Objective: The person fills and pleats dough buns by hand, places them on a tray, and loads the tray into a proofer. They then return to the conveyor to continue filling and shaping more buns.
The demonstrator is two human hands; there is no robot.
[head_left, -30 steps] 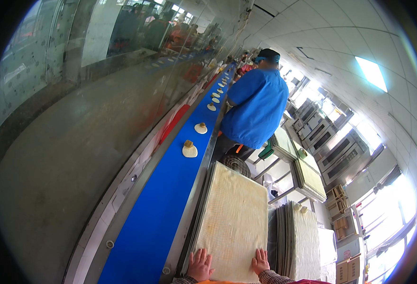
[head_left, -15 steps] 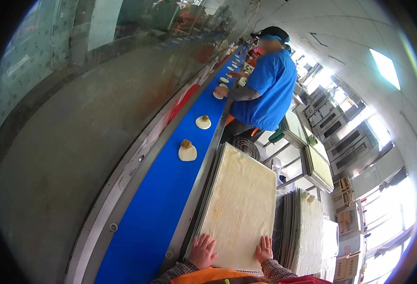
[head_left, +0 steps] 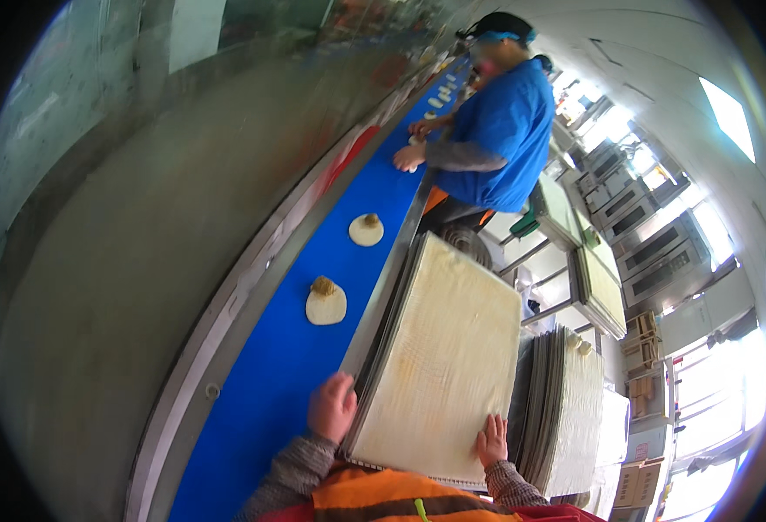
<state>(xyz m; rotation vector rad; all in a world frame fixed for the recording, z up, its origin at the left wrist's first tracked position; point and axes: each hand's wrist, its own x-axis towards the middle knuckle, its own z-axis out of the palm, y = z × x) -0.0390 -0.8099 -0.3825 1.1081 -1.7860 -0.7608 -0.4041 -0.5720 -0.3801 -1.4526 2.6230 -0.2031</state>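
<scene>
My left hand point(head_left: 332, 409) is raised over the near edge of the blue conveyor belt point(head_left: 252, 426), beside the tray stack. Its fingers are loosely bent and a little blurred, and I see nothing in them. My right hand point(head_left: 492, 441) lies with fingers stretched out on the right edge of the top tray point(head_left: 440, 348), which has a pale cloth-like cover. Ahead of my left hand, a flat round of dough point(head_left: 325, 307) with a brown lump of filling point(head_left: 322, 285) rides on the belt. Beyond it lies a second filled dough round point(head_left: 366, 230).
A co-worker in blue point(head_left: 509, 130) stands farther along the belt, both hands over dough there. Another tray stack point(head_left: 566, 409), with small dough pieces on top, stands to my right. Racks of covered trays point(head_left: 596, 283) are behind it. A glass pane point(head_left: 183, 217) borders the belt's left.
My left hand has lifted off the tray and moved left and forward to the belt edge. My right hand stays on the tray. The dough rounds have come nearer along the belt.
</scene>
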